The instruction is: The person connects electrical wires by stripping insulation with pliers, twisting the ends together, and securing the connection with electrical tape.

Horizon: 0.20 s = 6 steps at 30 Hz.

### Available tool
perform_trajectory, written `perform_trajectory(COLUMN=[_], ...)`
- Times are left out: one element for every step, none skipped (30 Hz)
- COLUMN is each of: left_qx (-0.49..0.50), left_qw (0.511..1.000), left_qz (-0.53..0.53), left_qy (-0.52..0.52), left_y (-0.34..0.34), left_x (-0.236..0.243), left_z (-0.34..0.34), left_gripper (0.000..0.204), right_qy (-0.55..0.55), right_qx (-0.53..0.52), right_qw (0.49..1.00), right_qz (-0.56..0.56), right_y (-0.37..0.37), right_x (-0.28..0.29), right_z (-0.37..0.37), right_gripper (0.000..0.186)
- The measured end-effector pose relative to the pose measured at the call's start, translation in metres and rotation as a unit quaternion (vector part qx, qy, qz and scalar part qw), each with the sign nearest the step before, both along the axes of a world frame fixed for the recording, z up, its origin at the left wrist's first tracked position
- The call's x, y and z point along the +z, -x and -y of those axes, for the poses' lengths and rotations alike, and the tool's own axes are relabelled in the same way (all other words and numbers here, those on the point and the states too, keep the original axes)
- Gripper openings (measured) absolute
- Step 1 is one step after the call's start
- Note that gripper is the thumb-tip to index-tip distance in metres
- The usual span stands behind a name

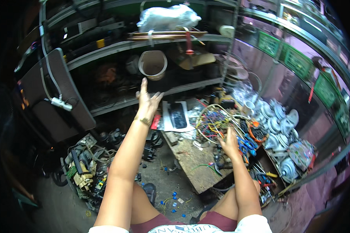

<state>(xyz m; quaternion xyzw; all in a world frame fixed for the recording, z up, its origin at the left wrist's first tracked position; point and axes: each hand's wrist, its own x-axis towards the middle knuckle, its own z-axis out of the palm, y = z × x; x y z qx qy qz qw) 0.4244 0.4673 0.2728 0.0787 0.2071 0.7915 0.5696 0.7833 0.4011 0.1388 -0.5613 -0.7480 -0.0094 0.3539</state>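
My left hand (146, 103) is raised with its fingers spread and nothing in it. It reaches up toward the shelf, just below a brown open-topped container (153, 73). A watch or bracelet (144, 119) circles that wrist. My right hand (230, 143) is over the wooden worktable, fingers stretched out, with nothing visible in it. Beside it lies a tangle of coloured wires (214, 122) inside a pale ring-shaped rim. Blue cable (246, 145) is bunched to its right. A black phone-like device (177, 115) rests on white paper (168, 123) at the table's far left.
The worktable (194, 165) has a worn wooden top. Metal shelves (109, 50) run along the back. A heap of electronic scrap (83, 167) sits at left. Silvery round parts (278, 126) pile up at right, with a white mug (248, 107) nearby. Small blue pieces (174, 194) dot the floor.
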Motion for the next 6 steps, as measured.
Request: perform_trajectory(left_qx=[0.008, 0.042, 0.068, 0.063, 0.056, 0.040], left_qw=[1.000, 0.999, 0.997, 0.998, 0.998, 0.998], left_qz=[0.021, -0.001, -0.020, -0.024, -0.030, -0.044], left_qy=[-0.001, -0.002, -0.006, -0.011, -0.017, -0.037], left_y=[0.007, 0.011, 0.013, 0.019, 0.024, 0.028], left_x=[0.010, 0.014, 0.017, 0.019, 0.018, 0.015], left_z=[-0.009, -0.014, -0.021, -0.026, -0.034, -0.040], left_gripper=[0.118, 0.117, 0.117, 0.115, 0.114, 0.110], right_qy=[-0.033, 0.000, 0.051, 0.079, 0.107, 0.098], right_qx=[0.009, 0.038, 0.080, 0.081, 0.080, 0.087], right_qw=[0.999, 0.999, 0.996, 0.993, 0.991, 0.991], right_qz=[0.013, 0.030, 0.002, 0.014, 0.024, 0.013], right_y=[0.002, 0.009, 0.009, 0.010, 0.013, 0.013], right_x=[0.000, 0.012, 0.014, 0.016, 0.023, 0.016], right_z=[0.000, 0.005, 0.004, 0.003, 0.007, 0.003], right_gripper=[0.056, 0.052, 0.052, 0.051, 0.051, 0.053])
